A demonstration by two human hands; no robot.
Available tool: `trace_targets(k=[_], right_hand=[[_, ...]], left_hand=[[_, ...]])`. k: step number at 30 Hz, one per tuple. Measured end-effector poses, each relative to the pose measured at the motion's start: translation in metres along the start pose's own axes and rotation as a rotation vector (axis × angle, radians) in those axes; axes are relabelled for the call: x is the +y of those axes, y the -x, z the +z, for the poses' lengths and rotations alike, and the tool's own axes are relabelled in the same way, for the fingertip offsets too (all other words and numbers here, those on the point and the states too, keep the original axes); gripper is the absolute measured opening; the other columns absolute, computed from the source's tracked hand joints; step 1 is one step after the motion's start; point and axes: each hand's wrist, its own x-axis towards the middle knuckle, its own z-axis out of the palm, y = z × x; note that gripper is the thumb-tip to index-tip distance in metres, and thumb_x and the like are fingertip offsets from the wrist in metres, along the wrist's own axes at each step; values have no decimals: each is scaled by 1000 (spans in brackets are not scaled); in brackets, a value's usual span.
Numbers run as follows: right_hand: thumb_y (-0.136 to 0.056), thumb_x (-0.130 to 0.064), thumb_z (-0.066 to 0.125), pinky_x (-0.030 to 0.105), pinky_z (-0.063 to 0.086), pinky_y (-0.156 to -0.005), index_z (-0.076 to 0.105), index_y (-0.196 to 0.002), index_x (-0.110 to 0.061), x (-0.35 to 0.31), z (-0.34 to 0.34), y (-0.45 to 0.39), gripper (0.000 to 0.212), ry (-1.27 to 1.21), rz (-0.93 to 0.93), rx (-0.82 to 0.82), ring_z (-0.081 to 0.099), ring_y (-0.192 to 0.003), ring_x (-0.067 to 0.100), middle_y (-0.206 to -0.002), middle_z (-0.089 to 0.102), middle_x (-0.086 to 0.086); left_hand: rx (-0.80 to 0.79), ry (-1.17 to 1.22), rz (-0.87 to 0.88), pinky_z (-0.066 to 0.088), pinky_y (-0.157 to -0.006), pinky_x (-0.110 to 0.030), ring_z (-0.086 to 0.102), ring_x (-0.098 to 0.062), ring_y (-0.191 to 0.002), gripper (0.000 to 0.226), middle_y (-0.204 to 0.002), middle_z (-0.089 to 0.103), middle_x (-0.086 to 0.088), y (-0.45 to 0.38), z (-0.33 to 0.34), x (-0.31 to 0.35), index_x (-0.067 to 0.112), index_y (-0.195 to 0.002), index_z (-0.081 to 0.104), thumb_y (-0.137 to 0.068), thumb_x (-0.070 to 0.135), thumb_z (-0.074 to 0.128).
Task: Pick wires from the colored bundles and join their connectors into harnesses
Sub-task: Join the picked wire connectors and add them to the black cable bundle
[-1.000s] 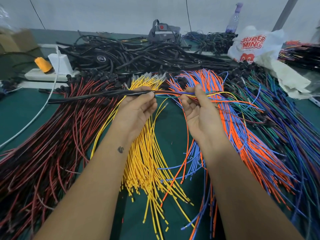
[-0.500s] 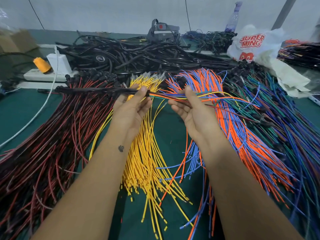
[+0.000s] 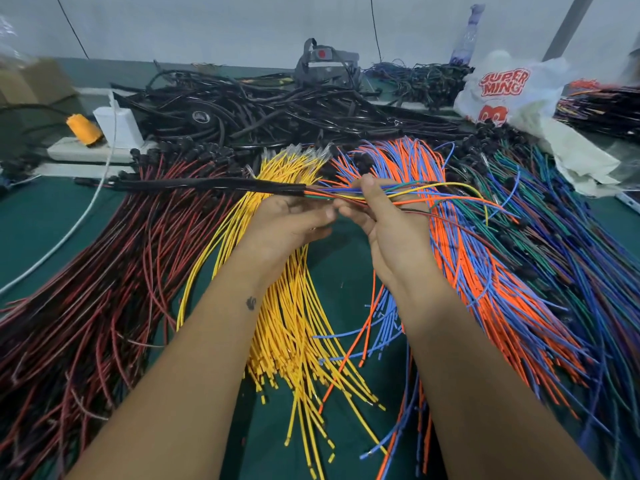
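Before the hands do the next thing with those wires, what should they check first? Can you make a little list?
1. Left hand has the harness where its black sleeve ends: ok, fingers curl round it.
2. Right hand holds the loose coloured wires coming out of the sleeve: ok, pinched between thumb and fingers.
3. All needed colours are there: cannot tell; yellow, orange, green, blue and red show.
4. Loose ends are free of the orange and blue bundle below: cannot tell, they lie across it.
5. Connectors on the held wires are joined: cannot tell, too small to see.
6. Yellow bundle is near for another wire: ok, right under the left hand.
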Motion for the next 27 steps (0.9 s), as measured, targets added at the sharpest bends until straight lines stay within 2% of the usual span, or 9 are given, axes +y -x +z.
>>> trace_targets(k=[3,7,10,17,22,27], right_hand=[[-94,-4,58,23,55,-58,59,-86,-5,0,-2,-2,8,-23,-2,37,69,-59,23,-80,65,11],[-93,-3,59,24,56,-57,58,-89,-3,-1,-2,-3,4,-34,2,51,69,-58,24,-85,63,14],[-94,-5,58,23,56,-56,59,-89,-4,-2,-3,-3,5,-9,10,45,69,-58,23,-79,65,10],[-96,-4,55,23,55,-61,61,-85,-4,1,-4,0,12,43,0,-50,67,-60,21,-76,65,12],[-95,-5,55,19,49,-59,64,-77,-11,2,-3,2,21,148,-14,-115,62,-62,14,-73,69,-1],[-96,-8,53,18,47,-55,64,-87,-9,-1,-1,0,15,13,97,-117,61,-57,11,-79,68,1]], left_hand=[[114,168,-49,53,-64,-23,64,-10,-76,23,-86,66,1,-3,-1,3,17,-105,59,-88,1,60],[349,553,-76,49,-60,-20,61,-12,-72,3,-84,66,-1,-5,-11,8,15,-92,60,-91,18,62],[352,530,-43,52,-66,-16,62,-11,-74,2,-87,67,-2,-4,-13,7,12,-88,64,-90,11,63],[185,362,3,54,-68,-14,64,-8,-75,10,-83,68,0,-3,-9,3,11,-86,65,-88,2,60],[108,332,-7,53,-66,-13,67,-5,-72,13,-81,72,0,-2,-9,3,8,-87,65,-86,-3,59],[194,338,18,52,-64,-12,67,-5,-70,10,-78,70,0,-1,-5,3,6,-85,66,-85,-3,62]])
